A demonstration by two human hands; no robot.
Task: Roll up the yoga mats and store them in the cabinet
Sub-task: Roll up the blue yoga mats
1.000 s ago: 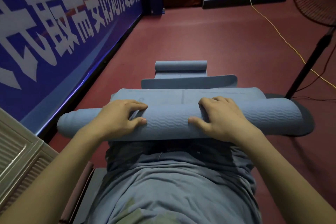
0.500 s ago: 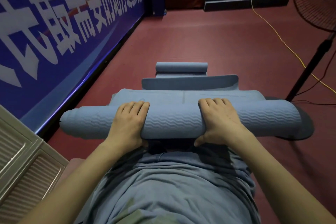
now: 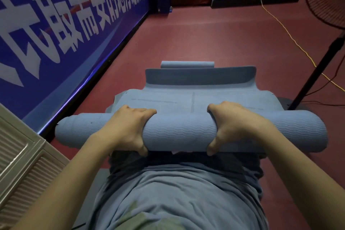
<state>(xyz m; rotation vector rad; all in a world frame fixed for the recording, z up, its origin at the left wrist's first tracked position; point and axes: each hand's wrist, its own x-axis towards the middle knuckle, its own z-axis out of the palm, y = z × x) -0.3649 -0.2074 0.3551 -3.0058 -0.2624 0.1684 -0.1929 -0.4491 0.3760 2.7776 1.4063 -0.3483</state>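
both hands now wrap further round the thicker mat roll [image 3: 179, 132].

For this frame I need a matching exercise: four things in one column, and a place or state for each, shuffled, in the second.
Things:
1. rolled mat
2. small roll
3. yellow cable
4. fan stand

Places or states:
A. trails across the red floor toward the steps
B. gripped by both the left hand and the right hand
C. dark pole leaning at the right edge
D. lies farthest away, beyond the flat stretch of mat

Pairs: 1-B, 2-D, 3-A, 4-C
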